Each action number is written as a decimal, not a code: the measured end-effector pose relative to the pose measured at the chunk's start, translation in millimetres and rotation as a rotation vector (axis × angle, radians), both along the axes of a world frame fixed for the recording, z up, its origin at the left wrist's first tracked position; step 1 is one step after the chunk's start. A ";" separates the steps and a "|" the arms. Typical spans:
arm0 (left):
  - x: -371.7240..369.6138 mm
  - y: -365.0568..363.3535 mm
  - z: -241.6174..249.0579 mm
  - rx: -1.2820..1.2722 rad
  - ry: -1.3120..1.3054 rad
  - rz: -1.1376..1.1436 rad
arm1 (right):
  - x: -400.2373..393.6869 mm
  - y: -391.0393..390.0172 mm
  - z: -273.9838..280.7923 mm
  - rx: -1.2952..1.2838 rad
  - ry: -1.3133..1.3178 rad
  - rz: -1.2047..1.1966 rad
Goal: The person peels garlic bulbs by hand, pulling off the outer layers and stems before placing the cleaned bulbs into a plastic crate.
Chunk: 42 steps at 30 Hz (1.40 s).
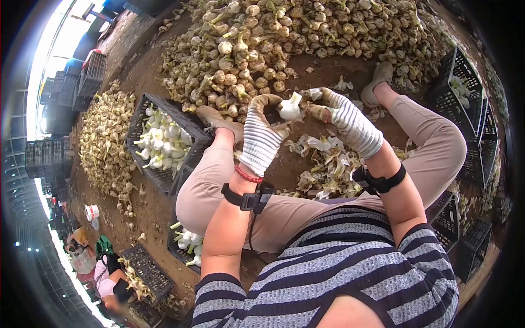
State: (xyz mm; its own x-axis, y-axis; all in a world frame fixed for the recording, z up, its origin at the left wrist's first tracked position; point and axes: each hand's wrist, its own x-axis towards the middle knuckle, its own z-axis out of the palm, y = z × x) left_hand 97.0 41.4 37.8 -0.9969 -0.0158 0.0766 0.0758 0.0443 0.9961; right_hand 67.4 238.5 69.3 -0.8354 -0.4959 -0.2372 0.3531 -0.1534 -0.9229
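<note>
My left hand (261, 134), in a striped white glove with dirty brown fingertips, is closed around a garlic bulb (290, 109). The bulb is white and clean, with its cut stem pointing up. To its right, my right hand (351, 121), gloved the same way, has its fingers curled in and pinches a scrap of garlic skin (315, 94). A small gap separates the right fingers from the bulb. Below both hands, peeled-off garlic skins (322, 164) lie on the ground between my legs.
A large heap of unpeeled garlic (240, 54) rises in front. At the left stands a black crate (143, 109) of white bulbs; another crate (178, 250) is by my knee. More black crates (456, 93) stand right. Another person (104, 276) sits far left.
</note>
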 end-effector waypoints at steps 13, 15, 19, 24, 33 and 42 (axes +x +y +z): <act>4.6 3.5 9.2 0.112 -0.130 -0.089 | -1.2 -5.6 -2.8 -0.237 -0.116 -0.001; 3.6 1.0 4.5 0.181 -0.132 -0.109 | -2.3 -2.7 -7.5 -0.284 -0.135 0.045; 3.3 -3.1 3.9 0.170 -0.203 -0.178 | -4.1 1.3 -8.4 -0.273 -0.100 0.082; 3.2 -4.0 3.8 0.254 -0.262 -0.231 | -8.2 9.0 -13.1 -0.190 -0.012 0.110; 2.7 -0.3 2.4 0.292 -0.260 -0.204 | -14.3 16.1 -26.8 -0.339 -0.256 0.120; -10.6 7.1 -24.4 -0.392 0.191 -0.091 | -7.0 39.3 -24.1 0.027 -0.029 0.086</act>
State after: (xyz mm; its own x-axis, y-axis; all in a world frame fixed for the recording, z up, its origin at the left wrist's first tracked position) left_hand 86.4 48.5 13.4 -0.9604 0.1382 0.2419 0.2776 0.4007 0.8732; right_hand 60.4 277.7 45.2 -0.7825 -0.5585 -0.2752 0.3907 -0.0963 -0.9155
